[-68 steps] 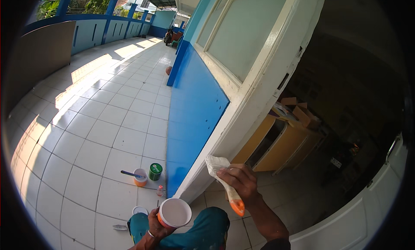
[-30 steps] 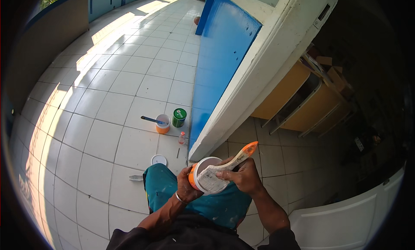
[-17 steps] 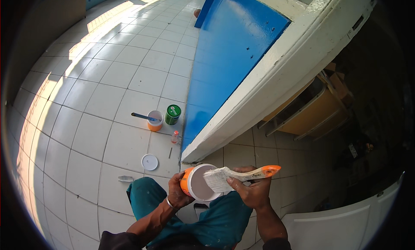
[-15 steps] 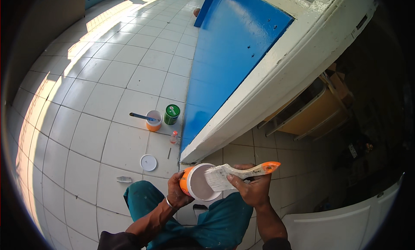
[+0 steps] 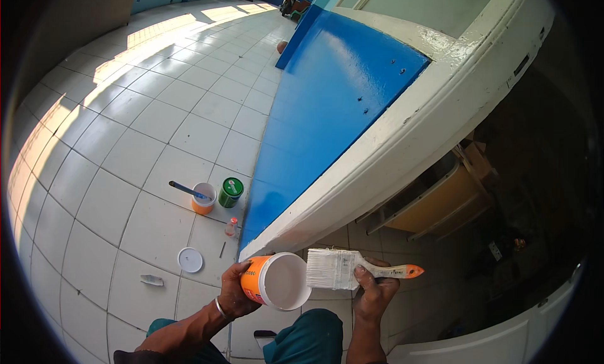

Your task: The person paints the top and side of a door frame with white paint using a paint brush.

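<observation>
Pinching the paintbrush (image 5: 340, 270) between thumb and fingers, the right hand (image 5: 372, 293) had its whitened bristles at the rim of an orange tub (image 5: 253, 280), contact unclear; the left hand (image 5: 234, 293) clasped the tub's side. Pale paint lay inside. Beyond, a second tub (image 5: 201, 209) held a blue-handled tool (image 5: 184, 188) beside a green can (image 5: 230, 195). A white post (image 5: 377, 169) slanted rightward; tiled floor (image 5: 148, 153) stretched left.

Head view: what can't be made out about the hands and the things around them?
All in the head view:
Left hand: some fingers, hidden behind the orange-and-white plastic tub.
Right hand: some fingers, hidden behind the wide white-bristled paintbrush.
Green cylindrical can: contents, hidden by its lid.
White panelled door: lower part, cut off by the bottom edge.
</observation>
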{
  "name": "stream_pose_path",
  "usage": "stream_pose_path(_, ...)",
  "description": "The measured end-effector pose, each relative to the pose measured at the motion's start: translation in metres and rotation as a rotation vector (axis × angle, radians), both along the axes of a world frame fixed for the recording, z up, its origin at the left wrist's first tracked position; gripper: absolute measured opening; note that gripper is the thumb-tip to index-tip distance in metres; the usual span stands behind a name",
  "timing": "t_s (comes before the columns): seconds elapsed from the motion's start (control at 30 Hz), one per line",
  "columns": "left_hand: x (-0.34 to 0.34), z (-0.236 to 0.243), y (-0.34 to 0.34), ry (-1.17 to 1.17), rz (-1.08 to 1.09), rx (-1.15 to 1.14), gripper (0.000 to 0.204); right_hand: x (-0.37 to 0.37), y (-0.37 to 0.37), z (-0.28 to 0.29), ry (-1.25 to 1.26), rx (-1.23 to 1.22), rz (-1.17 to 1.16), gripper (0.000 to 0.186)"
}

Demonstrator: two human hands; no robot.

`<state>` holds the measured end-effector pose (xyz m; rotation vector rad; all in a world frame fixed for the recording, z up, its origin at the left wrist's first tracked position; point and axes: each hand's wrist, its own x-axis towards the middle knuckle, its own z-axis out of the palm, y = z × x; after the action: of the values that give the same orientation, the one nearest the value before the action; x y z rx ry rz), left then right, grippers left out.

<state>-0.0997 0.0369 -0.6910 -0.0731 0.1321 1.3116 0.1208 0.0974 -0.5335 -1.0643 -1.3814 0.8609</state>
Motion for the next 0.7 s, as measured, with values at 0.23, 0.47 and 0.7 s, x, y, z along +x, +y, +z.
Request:
stream_pose_path(0.23, 0.004, 0.016, -0.016, -0.036, 0.034, -0.021, 0.069, 0.007, 0.025, -0.025, 0.925, -0.585, 0.327, 0.031)
stream_pose_path(0.47, -0.001, 0.027, -0.034, -0.019, 0.199, 0.023, 0.071, -0.001, 0.04, 0.121, 0.458, 0.593, 0.215, 0.036)
stream_pose_path(0.7, -0.02, 0.046, -0.055, 0.013, 0.363, 0.05, 0.07, -0.021, 0.066, 0.22, -0.676, 1.799, -0.112, 0.036)
